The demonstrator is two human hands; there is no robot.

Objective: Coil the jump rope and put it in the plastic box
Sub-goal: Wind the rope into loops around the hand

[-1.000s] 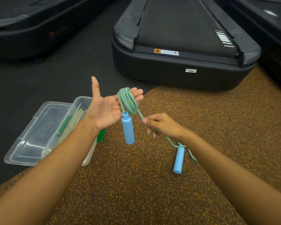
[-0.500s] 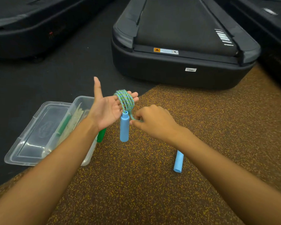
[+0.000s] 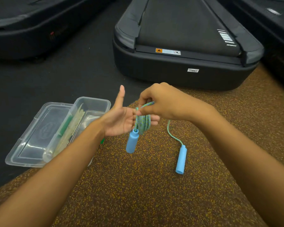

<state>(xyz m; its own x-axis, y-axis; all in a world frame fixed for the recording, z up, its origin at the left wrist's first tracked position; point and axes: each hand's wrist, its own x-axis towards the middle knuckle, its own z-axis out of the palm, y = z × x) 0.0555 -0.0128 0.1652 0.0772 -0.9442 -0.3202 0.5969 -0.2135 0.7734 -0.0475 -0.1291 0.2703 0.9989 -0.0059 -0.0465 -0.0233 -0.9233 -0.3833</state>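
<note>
- Several turns of the green-and-blue jump rope (image 3: 142, 122) wound round the straight fingers of the left hand (image 3: 120, 120), held up over the speckled floor (image 3: 154, 194), well outside the plastic box (image 3: 92, 102).
- One blue handle (image 3: 132, 142) hanging tilted from the bottom of the coil, off the floor.
- Second blue handle (image 3: 181, 159) lying on the speckled floor to the right, joined to the coil by a loose curve of rope.
- Left hand flat and spread apart, thumb pointing up, fingers uncurled, carrying the coil.
- Right hand (image 3: 159, 102) just above the left fingers, thumb and fingertips pinched together on a strand of rope at the top of the coil.
- Plastic box clear and uncovered, on the floor beside the left forearm, with a green piece and pale flat pieces inside, too blurred to name.
- Clear lid (image 3: 39, 133) lying flat against the box's left side, on the black floor (image 3: 72, 76).
- Black treadmill (image 3: 179, 30) beyond both hands, its end touching the edge of the speckled floor.
</note>
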